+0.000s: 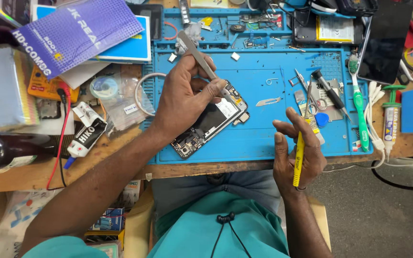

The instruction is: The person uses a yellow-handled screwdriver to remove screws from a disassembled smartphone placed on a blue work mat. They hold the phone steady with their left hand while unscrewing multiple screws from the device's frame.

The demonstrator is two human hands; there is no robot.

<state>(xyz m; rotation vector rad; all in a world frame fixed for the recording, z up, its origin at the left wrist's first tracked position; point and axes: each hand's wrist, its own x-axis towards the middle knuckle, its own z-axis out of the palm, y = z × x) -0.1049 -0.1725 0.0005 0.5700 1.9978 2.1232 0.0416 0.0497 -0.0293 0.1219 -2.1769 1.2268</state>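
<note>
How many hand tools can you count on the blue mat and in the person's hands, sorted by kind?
Tweezers: 2, one in the left hand at, one lying on the blue mat at
Yellow-handled tool: 1, in the right hand at
Green toothbrush: 1
Black-handled screwdriver: 1
Loose blade: 1
Total: 6

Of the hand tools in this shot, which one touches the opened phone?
The metal tweezers in the left hand, tip down on the opened phone. The yellow tool sits in the right hand, off the phone.
</note>
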